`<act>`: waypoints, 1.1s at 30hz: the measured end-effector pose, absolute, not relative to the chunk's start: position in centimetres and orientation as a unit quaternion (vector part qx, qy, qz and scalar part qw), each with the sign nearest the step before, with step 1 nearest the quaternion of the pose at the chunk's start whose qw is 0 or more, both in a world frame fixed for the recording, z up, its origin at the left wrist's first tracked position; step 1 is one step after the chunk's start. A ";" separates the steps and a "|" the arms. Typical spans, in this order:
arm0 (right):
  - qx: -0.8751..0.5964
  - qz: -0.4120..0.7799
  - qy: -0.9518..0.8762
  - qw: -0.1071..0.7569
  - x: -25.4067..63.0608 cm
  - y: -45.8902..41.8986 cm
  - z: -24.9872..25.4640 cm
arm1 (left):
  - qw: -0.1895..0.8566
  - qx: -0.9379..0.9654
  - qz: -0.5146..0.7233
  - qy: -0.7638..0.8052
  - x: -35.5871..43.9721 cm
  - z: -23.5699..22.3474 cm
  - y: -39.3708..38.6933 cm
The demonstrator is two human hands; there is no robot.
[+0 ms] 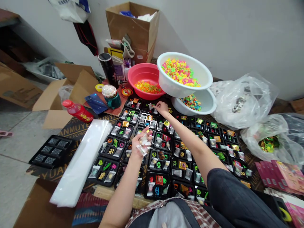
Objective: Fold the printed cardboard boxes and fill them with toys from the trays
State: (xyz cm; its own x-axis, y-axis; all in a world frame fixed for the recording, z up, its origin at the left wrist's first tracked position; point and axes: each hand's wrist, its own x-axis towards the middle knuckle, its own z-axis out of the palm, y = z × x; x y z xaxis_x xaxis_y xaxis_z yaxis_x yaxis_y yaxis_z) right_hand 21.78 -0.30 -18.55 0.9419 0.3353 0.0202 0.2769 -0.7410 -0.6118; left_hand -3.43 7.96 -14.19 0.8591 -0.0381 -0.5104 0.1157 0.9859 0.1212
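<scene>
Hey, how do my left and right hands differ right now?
The left hand is palm up; the right hand is turned downward.
The left hand cradles several small clear packets; the right hand is in a pinch, its hold too small to make out.
The left hand is nearer the camera; the right hand reaches farther.
Both are bare and over the black trays.

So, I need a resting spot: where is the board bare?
At left, board between red bottle, black tray and white plastic; at right, a narrow strip between filled trays and pink packs. Trays crowd the centre.
</scene>
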 end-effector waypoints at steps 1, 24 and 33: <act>-0.935 0.034 -0.166 0.312 21.7 -0.4 -18.5 | 0.961 0.072 -0.042 0.263 -3.4 -14.2 7.9; -0.907 0.050 -0.263 0.326 20.5 3.1 -17.3 | 0.962 0.056 -0.023 0.267 -3.6 -13.9 8.2; -0.877 0.124 -0.382 0.264 22.7 4.4 -17.4 | 0.959 0.057 -0.020 0.278 -3.7 -13.7 8.6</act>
